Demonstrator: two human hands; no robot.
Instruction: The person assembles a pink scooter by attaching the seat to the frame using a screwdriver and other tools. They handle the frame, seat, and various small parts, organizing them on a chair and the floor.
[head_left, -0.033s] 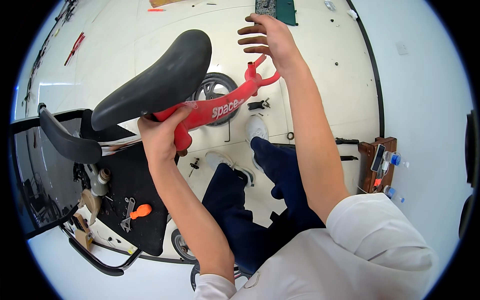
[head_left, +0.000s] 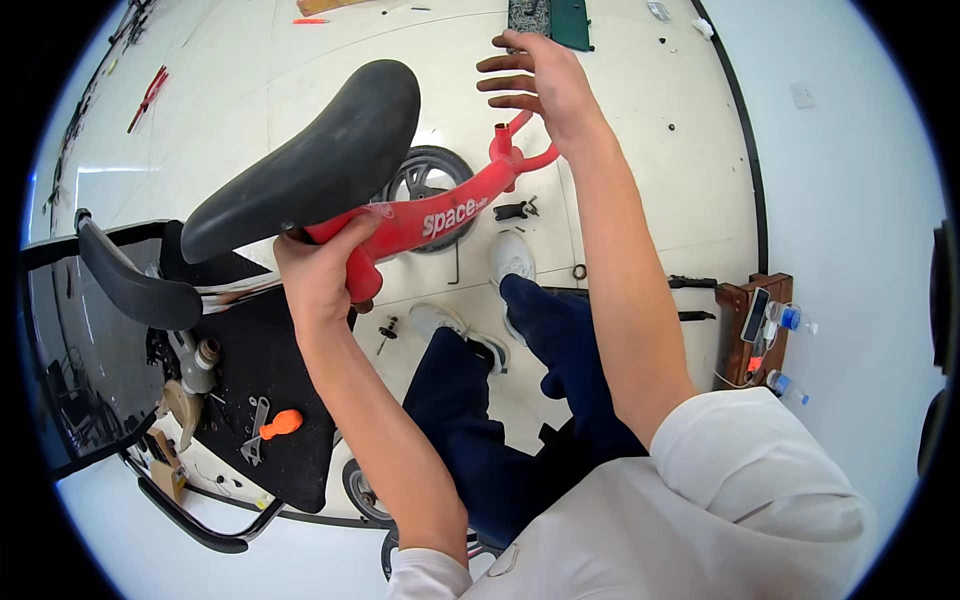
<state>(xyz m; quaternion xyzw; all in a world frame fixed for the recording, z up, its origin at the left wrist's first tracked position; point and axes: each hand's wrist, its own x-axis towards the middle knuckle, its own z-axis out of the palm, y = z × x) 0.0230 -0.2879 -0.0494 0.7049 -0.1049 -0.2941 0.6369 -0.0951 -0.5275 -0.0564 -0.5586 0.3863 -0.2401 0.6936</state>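
My left hand (head_left: 325, 275) is wrapped round the rear end of a red children's bike frame (head_left: 400, 230), just under its black saddle (head_left: 310, 165). White lettering runs along the frame's tube. The frame is held up above the floor and slants away to the right, ending in an upright open tube (head_left: 502, 140) and curved red prongs (head_left: 540, 160). Past those prongs, my right hand (head_left: 550, 85) hovers with its fingers spread and nothing in it. Its wrist partly covers the prong ends, so I cannot tell whether they touch.
Below the frame, a black wheel (head_left: 435, 180) lies on the pale floor beside a short black part (head_left: 515, 210) and a hex key (head_left: 457, 265). At left, a black chair (head_left: 260, 370) bears an orange-handled screwdriver (head_left: 282, 423) and wrenches (head_left: 254, 432). A brown wooden stool (head_left: 735, 325) stands right.
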